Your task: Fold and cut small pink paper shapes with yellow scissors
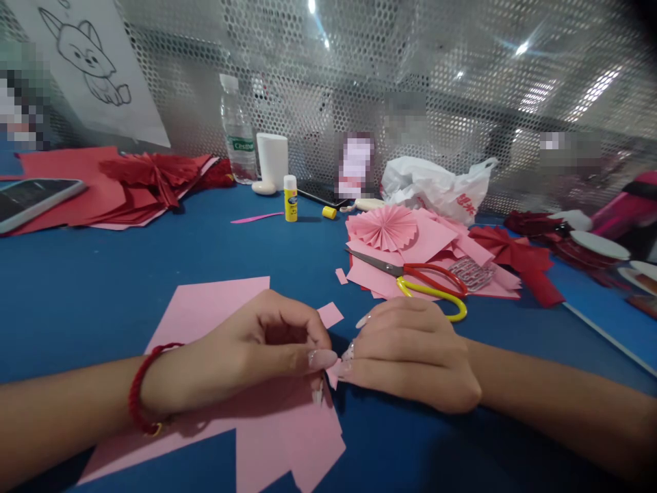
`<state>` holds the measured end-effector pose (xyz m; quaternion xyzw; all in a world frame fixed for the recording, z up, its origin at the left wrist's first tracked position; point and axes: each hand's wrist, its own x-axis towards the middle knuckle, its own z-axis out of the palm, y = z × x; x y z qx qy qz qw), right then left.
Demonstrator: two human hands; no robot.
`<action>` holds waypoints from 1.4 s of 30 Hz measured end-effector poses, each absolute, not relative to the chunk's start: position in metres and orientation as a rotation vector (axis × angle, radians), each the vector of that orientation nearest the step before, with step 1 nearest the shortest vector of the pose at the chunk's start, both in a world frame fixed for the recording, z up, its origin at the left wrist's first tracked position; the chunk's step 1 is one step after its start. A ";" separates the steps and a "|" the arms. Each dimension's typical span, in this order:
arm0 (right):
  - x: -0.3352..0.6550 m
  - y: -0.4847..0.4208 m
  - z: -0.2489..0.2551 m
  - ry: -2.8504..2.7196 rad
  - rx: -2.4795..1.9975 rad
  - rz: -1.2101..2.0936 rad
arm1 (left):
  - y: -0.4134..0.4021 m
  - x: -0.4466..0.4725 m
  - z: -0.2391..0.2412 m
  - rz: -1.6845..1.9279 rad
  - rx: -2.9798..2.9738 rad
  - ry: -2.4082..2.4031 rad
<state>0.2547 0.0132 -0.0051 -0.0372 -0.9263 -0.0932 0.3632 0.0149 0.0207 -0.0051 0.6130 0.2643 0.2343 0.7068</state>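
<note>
Between the fingertips of both hands is a small piece of pink paper (333, 375), mostly hidden by the fingers. My left hand (256, 342), with a red cord bracelet at the wrist, pinches it from the left. From the other side my right hand (410, 349) grips it, fingers curled and knuckles up. Beneath my left hand and forearm lie larger pink paper sheets (287, 445). A small pink scrap (331, 315) rests just behind the fingertips. Scissors (405, 270) with one red and one yellow handle lie beyond my right hand, partly on pink paper.
A folded pink paper fan (387, 229) tops a pink paper pile. Behind stand a glue stick (291, 202), its yellow cap (329, 213), a water bottle (239, 137) and a white plastic bag (436, 185). Red paper (76, 185) and a phone (35, 202) lie left. A perforated metal panel (308, 82) closes the back.
</note>
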 end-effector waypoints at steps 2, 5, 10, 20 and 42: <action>0.255 0.016 -0.006 -2.349 -0.095 -0.186 | 0.020 0.015 -0.003 0.519 1.341 0.588; 0.254 0.018 -0.011 -2.265 -0.098 -0.163 | 0.021 0.015 -0.002 0.520 1.325 0.602; 0.254 0.014 -0.010 -2.308 -0.118 -0.175 | 0.022 0.016 -0.004 0.529 1.337 0.639; 0.250 0.019 -0.018 -2.202 -0.183 0.007 | 0.019 0.017 0.003 0.678 1.575 0.695; 0.237 0.019 -0.019 -1.995 -0.644 0.709 | 0.018 0.015 -0.001 0.787 2.285 0.876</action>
